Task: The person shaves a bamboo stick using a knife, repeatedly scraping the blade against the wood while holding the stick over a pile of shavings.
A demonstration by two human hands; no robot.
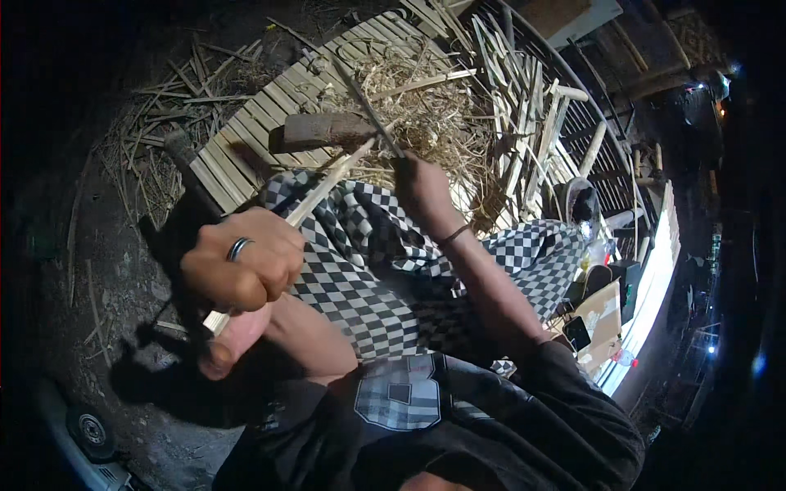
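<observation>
My left hand (242, 263), with a ring on one finger, is closed around a pale bamboo strip (327, 182) that runs up and right from my fist. My right hand (419, 182) grips the handle of a thin knife (368, 110) whose blade points up and left and meets the strip near its far end. A black-and-white checkered cloth (368, 270) covers my lap under both hands. A dark wooden block (321, 131) lies just beyond the strip's tip on a mat of flat bamboo slats (246, 139).
A heap of dry shavings (426, 98) lies beyond my hands. Loose bamboo strips and sticks (524, 106) are piled at the upper right. Bare ground with scattered splinters (147, 139) is at the left. A cardboard piece (602, 315) and a phone lie at the right.
</observation>
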